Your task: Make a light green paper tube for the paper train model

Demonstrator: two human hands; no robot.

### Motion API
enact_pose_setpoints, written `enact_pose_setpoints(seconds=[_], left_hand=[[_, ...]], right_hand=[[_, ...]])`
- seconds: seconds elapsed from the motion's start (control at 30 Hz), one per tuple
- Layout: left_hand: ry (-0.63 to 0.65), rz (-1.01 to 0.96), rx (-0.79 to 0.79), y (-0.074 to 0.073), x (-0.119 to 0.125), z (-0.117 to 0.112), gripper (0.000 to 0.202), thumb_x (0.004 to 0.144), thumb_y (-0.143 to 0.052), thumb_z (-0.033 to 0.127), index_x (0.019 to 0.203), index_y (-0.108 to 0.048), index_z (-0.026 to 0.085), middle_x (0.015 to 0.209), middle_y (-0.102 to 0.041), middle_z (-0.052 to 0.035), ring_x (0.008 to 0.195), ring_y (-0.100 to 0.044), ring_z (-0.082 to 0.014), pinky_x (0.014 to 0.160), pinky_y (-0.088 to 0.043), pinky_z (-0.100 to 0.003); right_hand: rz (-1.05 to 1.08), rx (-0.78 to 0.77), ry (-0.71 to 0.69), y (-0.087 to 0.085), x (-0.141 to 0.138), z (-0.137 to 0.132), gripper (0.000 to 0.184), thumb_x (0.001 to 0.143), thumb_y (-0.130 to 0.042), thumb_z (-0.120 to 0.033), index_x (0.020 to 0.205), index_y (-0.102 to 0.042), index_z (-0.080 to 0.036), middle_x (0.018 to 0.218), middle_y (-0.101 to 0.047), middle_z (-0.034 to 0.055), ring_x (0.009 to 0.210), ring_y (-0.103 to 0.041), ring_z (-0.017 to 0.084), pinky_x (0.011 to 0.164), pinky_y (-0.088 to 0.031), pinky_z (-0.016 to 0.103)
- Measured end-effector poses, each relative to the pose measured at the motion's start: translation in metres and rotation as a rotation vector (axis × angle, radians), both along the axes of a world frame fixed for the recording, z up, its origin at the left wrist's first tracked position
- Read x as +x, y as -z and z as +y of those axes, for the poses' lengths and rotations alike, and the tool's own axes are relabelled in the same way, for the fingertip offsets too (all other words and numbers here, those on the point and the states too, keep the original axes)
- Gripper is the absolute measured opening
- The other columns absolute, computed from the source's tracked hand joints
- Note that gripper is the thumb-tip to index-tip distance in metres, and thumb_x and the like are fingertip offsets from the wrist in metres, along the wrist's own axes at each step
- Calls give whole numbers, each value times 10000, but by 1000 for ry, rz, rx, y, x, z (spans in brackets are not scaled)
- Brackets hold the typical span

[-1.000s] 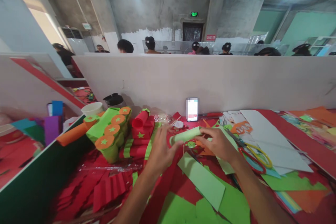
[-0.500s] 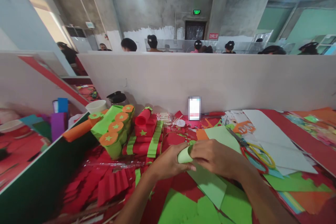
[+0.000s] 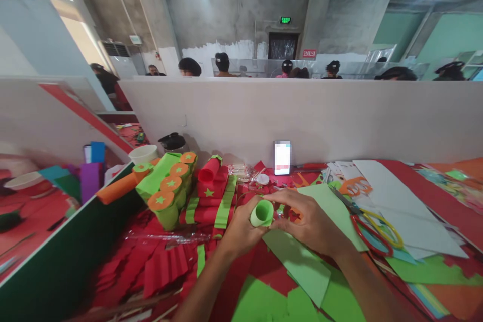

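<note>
A light green paper tube (image 3: 256, 219), rolled with its open end facing me, sits between my hands above the table. My left hand (image 3: 239, 231) wraps round its left side. From the right, my right hand (image 3: 313, 219) holds the tube's rim between curved thumb and fingers. Under my hands lies a pale green paper strip (image 3: 302, 267), over brighter green paper sheets (image 3: 260, 299). Left of my hands stands a red paper model (image 3: 209, 192) with green bands and a star. Beside it is a green paper model with orange star-topped cylinders (image 3: 166, 204).
Scissors with red and yellow handles (image 3: 372, 231) rest on paper at the right. A lit phone (image 3: 283, 158) leans against the white partition (image 3: 320, 115). Folded red paper strips (image 3: 166, 266) cover the left, beside a green side board (image 3: 68, 256). People sit beyond the partition.
The tube has turned so its round opening faces me. My right hand's fingers have come out of the opening and spread to its rim. The view has shifted slightly.
</note>
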State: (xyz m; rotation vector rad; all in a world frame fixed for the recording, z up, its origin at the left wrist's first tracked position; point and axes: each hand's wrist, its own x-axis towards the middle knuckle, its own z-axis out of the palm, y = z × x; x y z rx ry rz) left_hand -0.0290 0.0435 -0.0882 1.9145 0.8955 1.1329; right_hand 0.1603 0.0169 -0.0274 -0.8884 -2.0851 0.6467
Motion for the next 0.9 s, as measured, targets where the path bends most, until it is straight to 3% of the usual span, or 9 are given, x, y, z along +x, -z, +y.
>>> enact_pose_setpoints(seconds=[0.2, 0.47, 0.7, 0.9], left_hand=[[-32, 69, 30, 5, 0, -1, 228, 776, -691, 346, 832, -538, 186, 746, -567, 13, 665, -488, -139, 619, -404, -239], [-29, 83, -1, 5, 3, -4, 303, 785, -660, 447, 929, -613, 185, 838, -644, -39, 804, -578, -210, 732, -470, -306], [0, 51, 20, 4, 1, 0, 290, 788, -682, 369, 990, -583, 187, 916, -658, -49, 815, -581, -203, 722, -450, -280], [-35, 77, -24, -5, 1, -2, 225, 816, -657, 376, 900, -560, 192, 797, -608, -5, 693, -534, -154, 625, -394, -246]], right_hand=[[19, 9, -26, 5, -5, 1, 348, 853, -698, -228, 1191, -636, -288, 1132, -679, 30, 1049, -612, 189, 930, -497, 337], [21, 25, -27, 7, -6, 2, 384, 834, -722, -286, 1205, -630, -315, 1097, -675, 33, 1021, -622, 209, 934, -506, 379], [25, 103, -20, 10, -8, 2, 442, 854, -697, -259, 1265, -551, -323, 1173, -651, 47, 1089, -609, 219, 962, -507, 407], [-24, 159, -38, 10, 3, 9, 258, 910, -622, -229, 1162, -609, -284, 1182, -669, 38, 1117, -610, 195, 980, -497, 376]])
